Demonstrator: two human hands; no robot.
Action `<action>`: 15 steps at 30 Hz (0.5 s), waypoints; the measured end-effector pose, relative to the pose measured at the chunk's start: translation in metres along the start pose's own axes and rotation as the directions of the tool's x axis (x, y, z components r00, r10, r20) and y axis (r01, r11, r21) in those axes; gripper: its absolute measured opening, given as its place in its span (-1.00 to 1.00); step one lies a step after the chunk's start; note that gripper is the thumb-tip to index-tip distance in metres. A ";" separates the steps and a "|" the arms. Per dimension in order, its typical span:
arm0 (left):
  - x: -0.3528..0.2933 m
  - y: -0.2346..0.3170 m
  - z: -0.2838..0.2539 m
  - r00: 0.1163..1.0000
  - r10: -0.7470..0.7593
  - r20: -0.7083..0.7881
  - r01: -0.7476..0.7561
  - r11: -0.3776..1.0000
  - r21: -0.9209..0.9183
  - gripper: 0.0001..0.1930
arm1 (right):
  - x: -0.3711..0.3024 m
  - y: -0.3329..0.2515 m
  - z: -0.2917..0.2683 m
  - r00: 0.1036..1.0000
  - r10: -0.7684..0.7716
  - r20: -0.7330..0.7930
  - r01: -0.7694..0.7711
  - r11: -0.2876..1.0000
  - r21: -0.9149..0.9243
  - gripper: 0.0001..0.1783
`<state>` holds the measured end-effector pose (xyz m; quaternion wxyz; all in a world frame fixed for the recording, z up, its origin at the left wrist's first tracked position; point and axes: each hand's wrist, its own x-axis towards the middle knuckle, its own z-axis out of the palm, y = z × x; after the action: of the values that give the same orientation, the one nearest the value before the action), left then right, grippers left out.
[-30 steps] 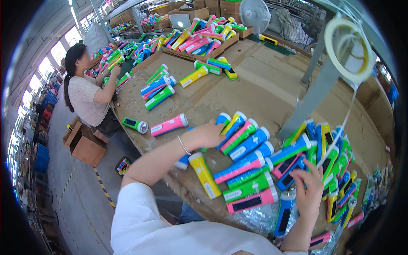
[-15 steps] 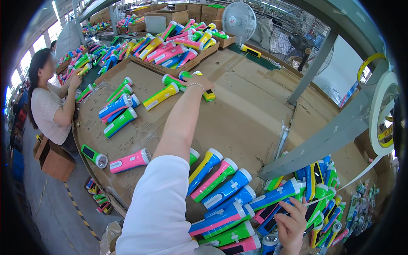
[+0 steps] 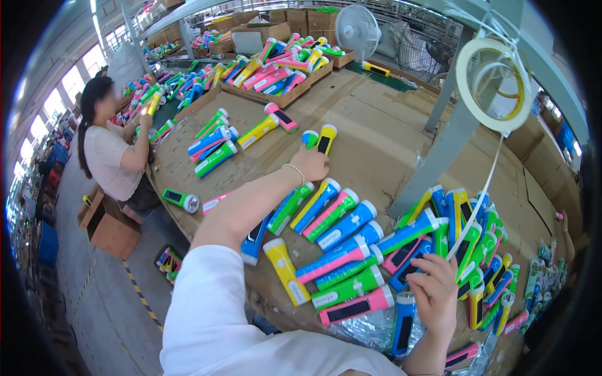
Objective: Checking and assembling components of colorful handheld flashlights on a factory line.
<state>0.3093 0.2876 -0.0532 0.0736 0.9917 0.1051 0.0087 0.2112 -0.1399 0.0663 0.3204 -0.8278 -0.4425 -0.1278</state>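
My left hand (image 3: 311, 164), reaching out across the cardboard-covered table, is closed around a yellow flashlight (image 3: 327, 136) and a green-and-blue flashlight (image 3: 310, 139). Their lower parts are hidden by the hand. My right hand (image 3: 436, 289), with fingers bent, pinches the end of a white tape strip (image 3: 473, 220). That strip runs up to a tape roll (image 3: 464, 84) hanging from the metal frame. Between my arms lies a row of flashlights, among them a green one (image 3: 347, 287), a pink one (image 3: 357, 305) and a yellow one (image 3: 286, 271).
A pile of flashlights (image 3: 481, 244) lies right of my right hand. A grey metal post (image 3: 433, 164) rises from the table. Farther back stand a full cardboard tray (image 3: 285, 99) and a white fan (image 3: 357, 32). At the left, a person (image 3: 116, 150) handles a yellow flashlight.
My left hand has drawn back toward me from the far part of the table, bringing two flashlights. The view has shifted, and the right hand still has the tape end.
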 end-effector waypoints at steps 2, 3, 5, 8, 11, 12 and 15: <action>-0.032 -0.005 0.011 0.991 0.132 0.018 -0.134 0.979 0.155 -0.69 | -0.016 -0.007 -0.013 1.000 0.024 -0.011 -0.024 1.000 0.005 -0.85; -0.052 0.002 -0.009 0.978 0.181 0.107 -0.199 0.963 0.182 -0.68 | -0.024 -0.008 -0.020 0.999 0.035 -0.037 -0.035 0.999 0.006 -0.85; -0.068 -0.007 -0.007 0.992 0.122 -0.022 -0.122 0.992 0.027 -0.66 | -0.040 -0.009 -0.032 0.995 0.046 -0.083 -0.042 0.998 0.042 -0.83; -0.058 -0.019 0.007 0.960 -0.039 -0.277 0.012 0.995 -0.099 -0.48 | -0.049 -0.026 -0.036 0.988 0.027 -0.151 -0.029 0.999 -0.015 -0.80; -0.023 -0.048 0.028 0.869 -0.434 -0.239 0.401 0.900 -0.172 -0.46 | -0.047 -0.058 -0.044 0.994 -0.110 -0.005 0.106 0.965 -0.241 -0.86; -0.021 -0.070 0.030 0.830 -0.539 -0.146 0.484 0.825 -0.293 -0.41 | -0.047 -0.069 -0.045 0.970 -0.198 0.138 0.236 0.899 -0.369 -0.87; -0.020 -0.082 0.021 0.853 -0.521 0.027 0.502 0.805 -0.315 -0.38 | -0.048 -0.087 -0.034 0.908 -0.295 0.297 0.405 0.800 -0.443 -0.89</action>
<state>0.2736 0.3593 -0.0865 0.2250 0.9016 0.3678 0.0348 0.1151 -0.1573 0.1047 0.0191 -0.7939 -0.5723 -0.2046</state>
